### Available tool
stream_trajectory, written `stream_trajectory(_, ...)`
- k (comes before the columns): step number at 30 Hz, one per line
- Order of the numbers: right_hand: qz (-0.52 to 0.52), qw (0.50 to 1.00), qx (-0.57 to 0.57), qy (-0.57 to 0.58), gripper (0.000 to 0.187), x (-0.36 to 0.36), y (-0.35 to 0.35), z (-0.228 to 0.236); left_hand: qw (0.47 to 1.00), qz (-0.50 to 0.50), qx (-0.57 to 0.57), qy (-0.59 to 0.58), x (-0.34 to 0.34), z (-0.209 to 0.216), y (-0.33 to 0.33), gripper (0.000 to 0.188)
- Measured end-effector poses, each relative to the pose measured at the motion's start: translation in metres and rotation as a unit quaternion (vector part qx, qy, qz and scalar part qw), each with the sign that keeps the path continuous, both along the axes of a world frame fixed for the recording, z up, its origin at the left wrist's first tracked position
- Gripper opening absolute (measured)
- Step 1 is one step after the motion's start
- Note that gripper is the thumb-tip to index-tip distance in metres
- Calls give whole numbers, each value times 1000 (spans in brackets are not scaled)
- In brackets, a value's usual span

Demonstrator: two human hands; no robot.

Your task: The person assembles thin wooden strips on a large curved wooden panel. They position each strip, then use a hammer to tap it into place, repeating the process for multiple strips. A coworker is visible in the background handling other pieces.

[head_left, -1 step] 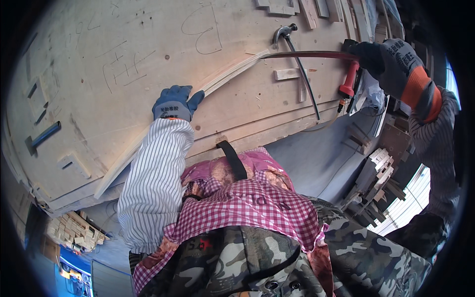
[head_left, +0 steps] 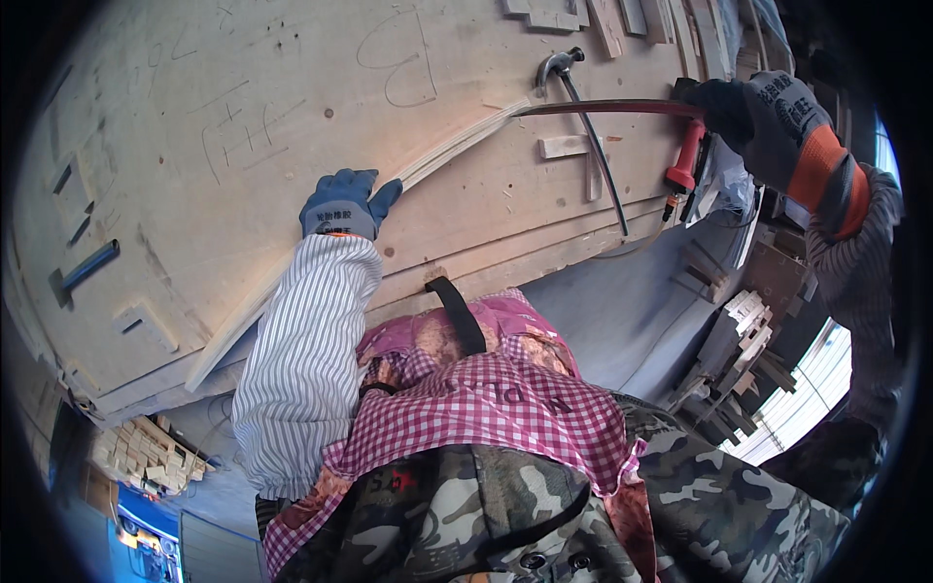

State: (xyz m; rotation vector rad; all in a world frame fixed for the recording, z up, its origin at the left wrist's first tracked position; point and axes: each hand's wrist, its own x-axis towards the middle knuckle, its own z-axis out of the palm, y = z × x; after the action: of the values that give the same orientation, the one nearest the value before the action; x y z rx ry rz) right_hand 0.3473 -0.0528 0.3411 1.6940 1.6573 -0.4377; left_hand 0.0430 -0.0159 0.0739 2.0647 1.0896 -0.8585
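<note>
A long pale wooden strip (head_left: 455, 154) lies slantwise over the wooden workbench (head_left: 282, 58). My left hand (head_left: 345, 201), in a blue and grey work glove, rests over the strip with fingers bent across it and thumb apart, holding it against the bench. At the right, my gloved right hand (head_left: 753, 112) is closed around the dark end of a long, thin, dark-red blade (head_left: 612, 106). It looks like a handsaw seen edge-on. The blade's far tip meets the strip's right end. A claw hammer (head_left: 590, 136) lies beneath the blade's line.
A red-handled air tool (head_left: 686, 160) with a hose lies by the bench's right edge. Small wood pieces (head_left: 564, 146) sit near the hammer. Another hammer (head_left: 86, 270) lies at the left. Stacked wood offcuts (head_left: 146, 455) stand below left, more (head_left: 734, 350) below right.
My right hand and forearm have shifted very slightly upward. My left hand, the wooden strip and the hammer stay where they were.
</note>
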Motion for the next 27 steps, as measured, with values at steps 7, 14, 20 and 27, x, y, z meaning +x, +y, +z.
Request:
stream_trajectory(7, 10, 1000, 10, -8, 19, 3, -15, 0, 999, 10, -22, -21, -2, 0, -2, 57)
stream_trajectory(14, -5, 999, -36, -30, 30, -7, -10, 5, 999, 7, -7, -53, -7, -2, -8, 55)
stream_trajectory(20, -67, 998, 7, 11, 41, 3, -76, 4, 997, 1, 11, -79, -10, -5, -12, 55)
stream_trajectory(27, -224, 969, 97, 33, 38, -43, -137, -21, 998, 8, 1, -57, -5, -1, -10, 56)
